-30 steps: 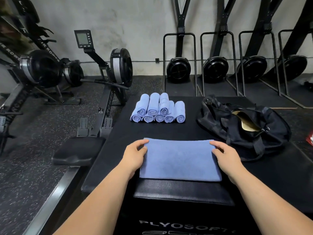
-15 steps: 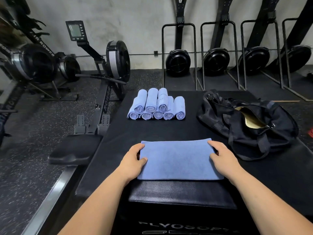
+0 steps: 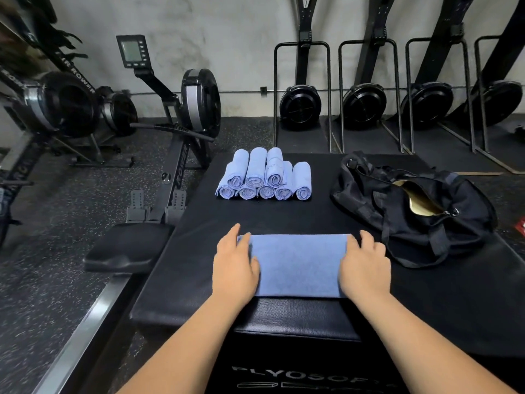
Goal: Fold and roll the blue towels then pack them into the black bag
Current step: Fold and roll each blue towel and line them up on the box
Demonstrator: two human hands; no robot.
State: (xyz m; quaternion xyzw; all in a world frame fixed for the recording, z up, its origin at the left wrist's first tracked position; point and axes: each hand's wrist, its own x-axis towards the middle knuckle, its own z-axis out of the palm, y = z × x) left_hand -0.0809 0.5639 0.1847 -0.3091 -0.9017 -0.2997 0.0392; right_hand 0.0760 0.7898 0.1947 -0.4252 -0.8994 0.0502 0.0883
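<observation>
A folded blue towel [image 3: 298, 265] lies flat on the black padded box [image 3: 295, 317] in front of me. My left hand [image 3: 234, 265] rests flat on the towel's left end with the fingers spread. Over the towel's right end lies my right hand [image 3: 365, 268], fingers fairly straight and pointing away from me. Further back on the black mat, several rolled blue towels [image 3: 264, 177] are stacked in two layers. The black bag [image 3: 412, 206] sits to the right of them, its zip open and a tan lining showing.
A rowing machine [image 3: 176, 143] with its seat [image 3: 127, 245] stands close on the left of the mat [image 3: 199, 251]. More rowers stand upright along the back wall [image 3: 363, 106]. A red object [image 3: 521, 224] shows at the right edge.
Both hands have slid inward onto the ends of the folded towel, covering more of it. The towel stays flat in the same place.
</observation>
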